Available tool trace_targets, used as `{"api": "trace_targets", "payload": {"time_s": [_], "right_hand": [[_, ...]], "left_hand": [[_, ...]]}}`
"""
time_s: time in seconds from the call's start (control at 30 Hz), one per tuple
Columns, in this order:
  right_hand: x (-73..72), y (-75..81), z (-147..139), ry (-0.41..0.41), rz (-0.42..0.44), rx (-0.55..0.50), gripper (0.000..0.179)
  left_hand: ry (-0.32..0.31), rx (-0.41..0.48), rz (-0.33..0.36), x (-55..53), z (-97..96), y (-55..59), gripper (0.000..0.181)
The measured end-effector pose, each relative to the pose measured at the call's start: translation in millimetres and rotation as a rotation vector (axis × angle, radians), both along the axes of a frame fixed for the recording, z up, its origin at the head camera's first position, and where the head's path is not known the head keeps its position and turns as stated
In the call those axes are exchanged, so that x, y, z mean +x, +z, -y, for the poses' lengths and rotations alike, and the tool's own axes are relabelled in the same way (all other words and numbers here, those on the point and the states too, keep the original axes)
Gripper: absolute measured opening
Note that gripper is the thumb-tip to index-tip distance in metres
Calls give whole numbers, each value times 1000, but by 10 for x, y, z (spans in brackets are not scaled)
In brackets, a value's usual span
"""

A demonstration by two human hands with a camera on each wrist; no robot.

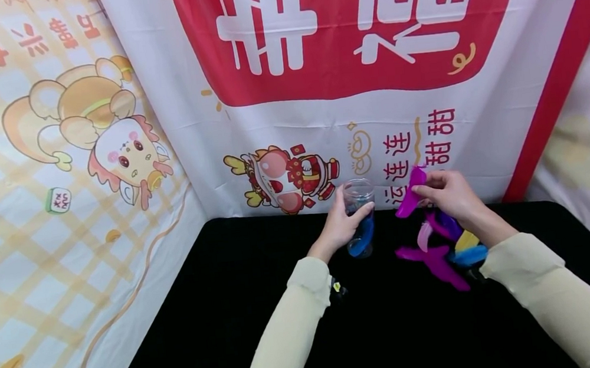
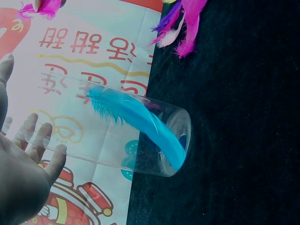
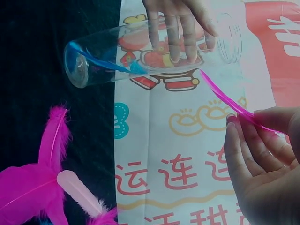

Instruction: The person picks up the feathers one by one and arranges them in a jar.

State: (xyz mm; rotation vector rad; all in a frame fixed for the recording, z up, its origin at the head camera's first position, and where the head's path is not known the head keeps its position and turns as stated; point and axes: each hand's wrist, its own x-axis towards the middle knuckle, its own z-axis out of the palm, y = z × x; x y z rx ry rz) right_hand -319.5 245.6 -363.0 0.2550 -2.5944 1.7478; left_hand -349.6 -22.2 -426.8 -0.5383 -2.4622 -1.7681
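Observation:
My left hand (image 1: 337, 226) grips a tall clear jar (image 1: 358, 190), its fingers on one side and the thumb across the front. The jar stands upright near the back edge of the black table. Inside it leans one blue feather (image 2: 140, 122), with its lower end at the jar's bottom. To the right of the jar, my right hand (image 1: 453, 195) pinches a magenta feather (image 1: 410, 196) between thumb and fingers. In the right wrist view the held feather's free tip (image 3: 206, 77) points toward the jar, close to its mouth end.
On the black table (image 1: 279, 245) below my right hand lies a loose pile: magenta feathers (image 1: 436, 260), a pale pink feather (image 1: 424, 236), a purple feather (image 1: 449, 225), a yellow feather (image 1: 467, 241) and a blue feather (image 1: 468, 256). A printed cloth (image 1: 169, 101) hangs right behind the table.

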Motion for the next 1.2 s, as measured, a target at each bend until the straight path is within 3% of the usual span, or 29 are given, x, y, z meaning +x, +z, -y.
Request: {"api": "trace_targets", "payload": {"time_s": [0.33, 0.57, 1.2], "right_hand": [[57, 90, 46, 3, 3, -11, 33], [15, 39, 30, -1, -32, -20, 33], [38, 81, 48, -9, -92, 25, 34]], "left_hand": [[-12, 6, -8, -4, 5, -3, 72], [-12, 8, -9, -12, 10, -9, 72], [-2, 2, -11, 5, 4, -5, 71]]}}
